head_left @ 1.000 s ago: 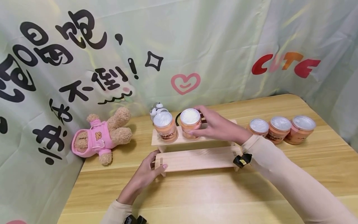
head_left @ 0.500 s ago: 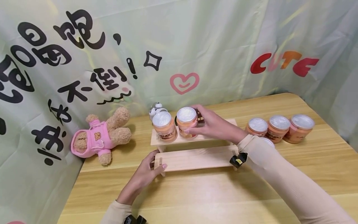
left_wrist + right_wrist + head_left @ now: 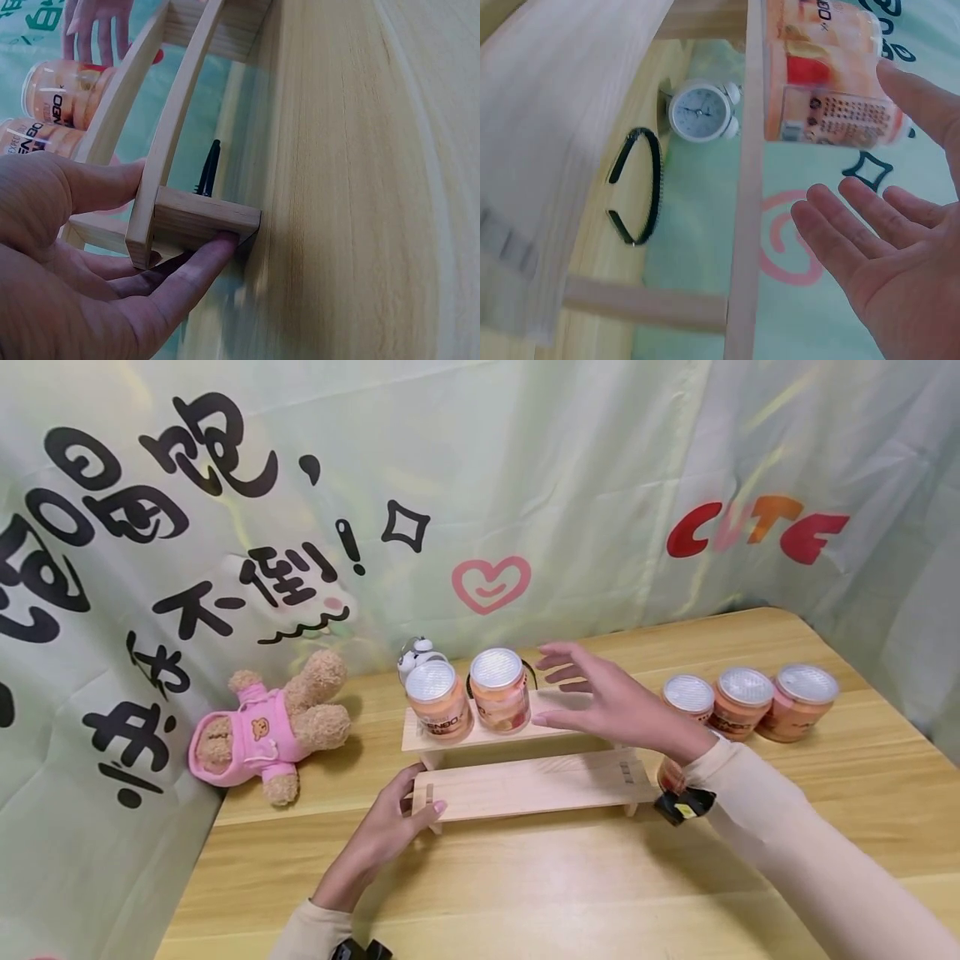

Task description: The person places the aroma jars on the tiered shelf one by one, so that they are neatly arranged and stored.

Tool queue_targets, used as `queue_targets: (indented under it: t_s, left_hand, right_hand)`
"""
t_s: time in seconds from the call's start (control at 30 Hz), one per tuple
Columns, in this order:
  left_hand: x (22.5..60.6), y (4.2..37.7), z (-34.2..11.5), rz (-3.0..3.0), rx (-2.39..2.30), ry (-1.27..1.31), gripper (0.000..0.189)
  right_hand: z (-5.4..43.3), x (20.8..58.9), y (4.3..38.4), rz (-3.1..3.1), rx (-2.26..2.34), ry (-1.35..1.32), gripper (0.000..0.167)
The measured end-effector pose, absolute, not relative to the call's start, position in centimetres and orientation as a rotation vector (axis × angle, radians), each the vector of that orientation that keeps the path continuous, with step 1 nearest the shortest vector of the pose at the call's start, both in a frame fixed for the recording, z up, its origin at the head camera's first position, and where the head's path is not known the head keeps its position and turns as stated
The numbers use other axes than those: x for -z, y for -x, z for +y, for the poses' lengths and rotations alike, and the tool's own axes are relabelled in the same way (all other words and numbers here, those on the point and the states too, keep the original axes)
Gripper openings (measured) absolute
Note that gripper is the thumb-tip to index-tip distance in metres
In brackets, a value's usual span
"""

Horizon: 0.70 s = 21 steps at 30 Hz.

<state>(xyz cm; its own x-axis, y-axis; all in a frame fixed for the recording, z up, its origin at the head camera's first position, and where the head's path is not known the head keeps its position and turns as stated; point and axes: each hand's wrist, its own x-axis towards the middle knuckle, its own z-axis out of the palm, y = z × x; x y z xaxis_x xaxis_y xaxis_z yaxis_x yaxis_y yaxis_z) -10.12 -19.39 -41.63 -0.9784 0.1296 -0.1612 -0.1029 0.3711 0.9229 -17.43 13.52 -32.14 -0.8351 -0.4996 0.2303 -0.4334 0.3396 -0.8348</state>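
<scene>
My left hand (image 3: 386, 831) grips the left end of a two-tier wooden rack (image 3: 532, 785), thumb on top of the lower board. In the left wrist view its fingertips press the rack's end piece (image 3: 206, 214). Two orange-labelled cans with silver lids stand side by side on the upper tier: the left can (image 3: 441, 710) and the right can (image 3: 501, 706). My right hand (image 3: 611, 706) hovers just right of the second can, fingers spread and holding nothing. In the right wrist view a gap shows between the fingers and the can (image 3: 825, 90).
On the table's right stand similar cans (image 3: 742, 702), one more (image 3: 670, 775) partly hidden by the right wrist. A white alarm clock (image 3: 699, 112) and a black headband (image 3: 658, 184) lie behind the rack. A teddy bear in pink (image 3: 266, 731) lies at left.
The right hand slid its can leftward, next to the first can. It has let go and drawn back to the right, fingers opened. The left hand keeps its hold on the rack.
</scene>
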Motion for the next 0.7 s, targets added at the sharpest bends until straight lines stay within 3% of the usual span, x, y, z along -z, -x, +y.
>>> queue_targets:
  t_s: [0.27,0.7]
  left_hand:
    - [41.8,10.1,-19.4,2.419,-1.646,-0.042,0.060]
    - [41.7,10.1,-19.5,2.421,-1.657,-0.037,0.060]
  right_hand:
    - [17.2,32.0,15.2,2.637,1.515,0.850,0.072]
    - [22.8,33.8,11.9,2.795,1.551,0.804,0.075]
